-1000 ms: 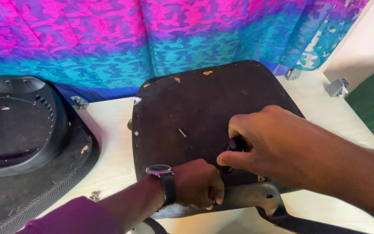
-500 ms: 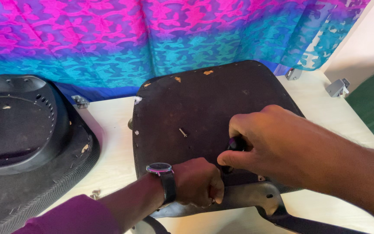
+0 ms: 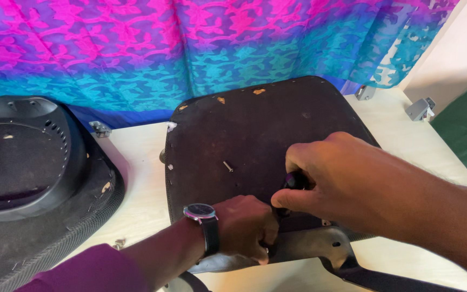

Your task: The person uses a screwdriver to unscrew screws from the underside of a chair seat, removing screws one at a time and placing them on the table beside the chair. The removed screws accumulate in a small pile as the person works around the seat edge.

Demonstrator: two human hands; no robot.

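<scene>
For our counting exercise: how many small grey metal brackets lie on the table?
3. One bracket sits by the left chair part, below the curtain; one lies at the seat's far right corner; one is further right. Others may be hidden under the parts or the hands.

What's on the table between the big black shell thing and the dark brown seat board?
In the head view, mostly bare pale table lies between the black shell and the seat board. A small metal bracket sits at the back, near the curtain.
</scene>
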